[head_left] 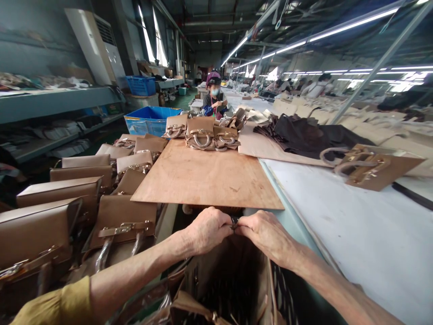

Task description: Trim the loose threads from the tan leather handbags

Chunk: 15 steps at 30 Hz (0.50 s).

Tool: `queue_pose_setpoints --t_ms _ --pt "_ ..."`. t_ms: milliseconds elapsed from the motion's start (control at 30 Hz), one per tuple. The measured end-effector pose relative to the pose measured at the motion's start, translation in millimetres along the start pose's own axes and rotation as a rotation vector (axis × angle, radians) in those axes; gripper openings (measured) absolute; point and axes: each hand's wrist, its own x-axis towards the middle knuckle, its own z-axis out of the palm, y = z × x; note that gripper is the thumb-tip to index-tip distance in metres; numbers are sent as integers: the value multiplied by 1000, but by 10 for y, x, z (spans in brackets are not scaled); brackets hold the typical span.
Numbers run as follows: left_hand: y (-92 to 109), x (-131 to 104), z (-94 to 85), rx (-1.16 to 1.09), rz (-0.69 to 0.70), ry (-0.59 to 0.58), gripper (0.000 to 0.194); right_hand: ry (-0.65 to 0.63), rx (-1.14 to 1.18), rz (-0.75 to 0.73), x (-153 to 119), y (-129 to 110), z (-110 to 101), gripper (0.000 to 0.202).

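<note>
Your left hand point(208, 230) and right hand point(265, 232) meet over the open bag point(233, 266), thumbs and fingers closed tight, the 2 pinches nearly touching. Between them is a small dark piece point(234, 223); you can't tell from here whether it belongs to the bag, as your fingers cover most of it. The bag sits right below, mouth up, its inside in shadow.

With so little to hold, the likeliest fault is a slip: if 1 pinch loosens while the other pulls, the piece could spring away or, if loose, drop into that dark mouth. Uneven pull could also crease it.

The board point(209, 180) ends just beyond your knuckles, so a jerk forward could scrape them or shove the board into the stacked bags point(199, 131) on its far end. Your left forearm passes close to the row of bags point(125, 216); a wide elbow could catch a wrapped handle point(104, 253), or press metal fittings into leather and mark it.
</note>
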Motion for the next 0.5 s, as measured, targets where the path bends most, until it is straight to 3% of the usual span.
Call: queue_pose_setpoints --t_ms 500 --pt "12 47 33 13 -83 29 21 3 -45 2 46 19 91 24"
